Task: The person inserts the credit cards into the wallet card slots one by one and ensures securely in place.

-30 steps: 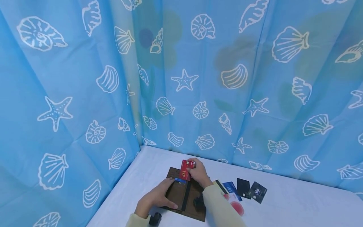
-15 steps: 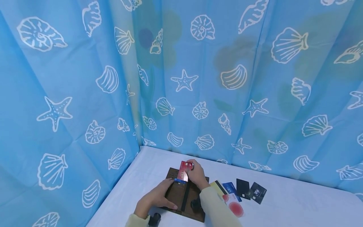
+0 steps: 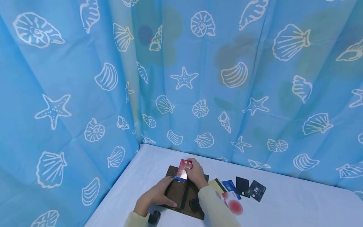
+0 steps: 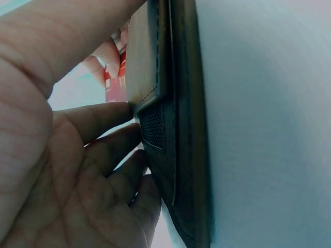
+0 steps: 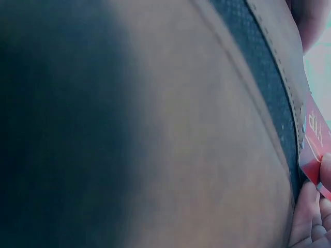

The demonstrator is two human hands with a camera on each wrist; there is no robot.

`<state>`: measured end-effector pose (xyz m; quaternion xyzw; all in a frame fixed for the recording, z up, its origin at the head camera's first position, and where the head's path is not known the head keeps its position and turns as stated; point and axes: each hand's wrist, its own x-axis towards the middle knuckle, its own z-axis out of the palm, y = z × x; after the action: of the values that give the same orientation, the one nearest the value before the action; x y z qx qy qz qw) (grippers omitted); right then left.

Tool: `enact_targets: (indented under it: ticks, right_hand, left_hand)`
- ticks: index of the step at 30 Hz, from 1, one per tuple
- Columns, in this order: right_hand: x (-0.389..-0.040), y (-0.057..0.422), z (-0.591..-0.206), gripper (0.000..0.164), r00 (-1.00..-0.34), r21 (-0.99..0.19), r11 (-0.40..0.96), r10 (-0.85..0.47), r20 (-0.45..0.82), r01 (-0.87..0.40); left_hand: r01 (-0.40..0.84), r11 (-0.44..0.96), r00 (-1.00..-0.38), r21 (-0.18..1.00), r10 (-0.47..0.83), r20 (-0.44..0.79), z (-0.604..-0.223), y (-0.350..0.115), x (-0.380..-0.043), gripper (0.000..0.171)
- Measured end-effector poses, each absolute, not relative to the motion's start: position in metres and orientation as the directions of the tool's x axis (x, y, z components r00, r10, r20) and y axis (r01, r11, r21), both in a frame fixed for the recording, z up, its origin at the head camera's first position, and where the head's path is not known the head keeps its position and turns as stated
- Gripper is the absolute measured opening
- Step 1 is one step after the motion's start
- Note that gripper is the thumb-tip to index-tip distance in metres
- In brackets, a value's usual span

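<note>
An open brown wallet (image 3: 177, 193) lies on the table, with a blue card (image 3: 180, 178) showing at the top of its left-side pocket. My right hand (image 3: 195, 173) pinches a red VIP card (image 3: 182, 167) upright, its lower edge at the blue card. Whether that edge is inside the pocket I cannot tell. In the right wrist view, thumb and finger grip the red card (image 5: 314, 139) at the frame's right side. My left hand (image 3: 157, 193) rests on the wallet's left part, fingers and thumb spread. The left wrist view has its fingertips touching the wallet (image 4: 178, 119) along the edge.
Right of the wallet lie a yellow card (image 3: 216, 186), a blue card (image 3: 230, 186), a white card with red circles (image 3: 234, 205), a black card (image 3: 242, 186) and a black Vip card (image 3: 257, 191). A shell-patterned curtain (image 3: 184, 104) stands behind the white table (image 3: 297, 201).
My right hand has brought the red card slightly left, from above the wallet's middle to right behind the blue card. The left hand stays in place on the wallet.
</note>
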<state>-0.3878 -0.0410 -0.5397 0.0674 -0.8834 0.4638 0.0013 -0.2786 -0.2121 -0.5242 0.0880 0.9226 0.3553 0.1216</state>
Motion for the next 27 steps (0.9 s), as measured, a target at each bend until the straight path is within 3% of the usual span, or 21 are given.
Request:
enact_targets:
  ticks: [27]
  right_hand:
    - [-0.3848,-0.0392,-0.5364,0.039,-0.994,-0.835,0.543,-0.098,0.044,-0.091]
  left_hand:
    - [0.101,0.719,-0.955,0.687,0.264,-0.136,-0.524,-0.213,-0.2774,0.102]
